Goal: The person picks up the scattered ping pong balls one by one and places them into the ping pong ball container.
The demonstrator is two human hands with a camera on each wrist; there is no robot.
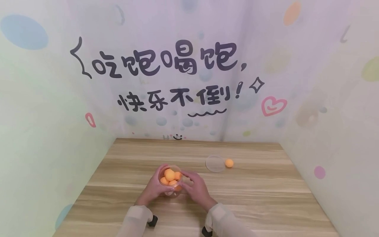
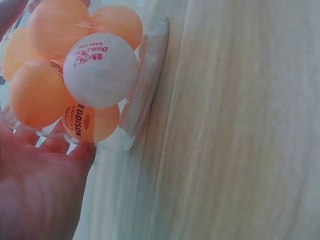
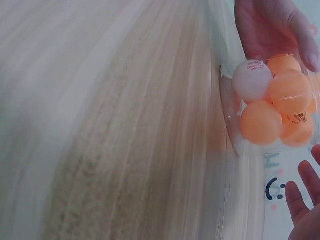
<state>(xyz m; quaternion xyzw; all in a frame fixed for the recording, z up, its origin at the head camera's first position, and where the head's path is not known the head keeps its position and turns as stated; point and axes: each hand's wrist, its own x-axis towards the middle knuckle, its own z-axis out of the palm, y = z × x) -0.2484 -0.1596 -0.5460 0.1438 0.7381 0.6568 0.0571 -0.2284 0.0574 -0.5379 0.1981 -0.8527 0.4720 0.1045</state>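
Observation:
A clear plastic jar [image 1: 174, 195] without a lid holds several orange table tennis balls [image 1: 169, 174] and one white ball [image 2: 101, 70]. My left hand [image 1: 154, 185] grips the jar from the left, thumb across its near side and fingers around behind. On the other side, my right hand [image 1: 196, 189] lies against the jar near its rim. In the right wrist view its fingers [image 3: 309, 182] are extended beside the jar wall, not curled round it. The left wrist view shows the jar's base close to the wood tabletop.
Beyond the hands, a round clear lid [image 1: 215, 164] lies on the wood-grain table [image 1: 260, 197]. A single orange ball [image 1: 229, 163] sits right by the lid's right edge. A printed white backdrop [image 1: 177, 26] rises behind the table, with pale walls at both sides.

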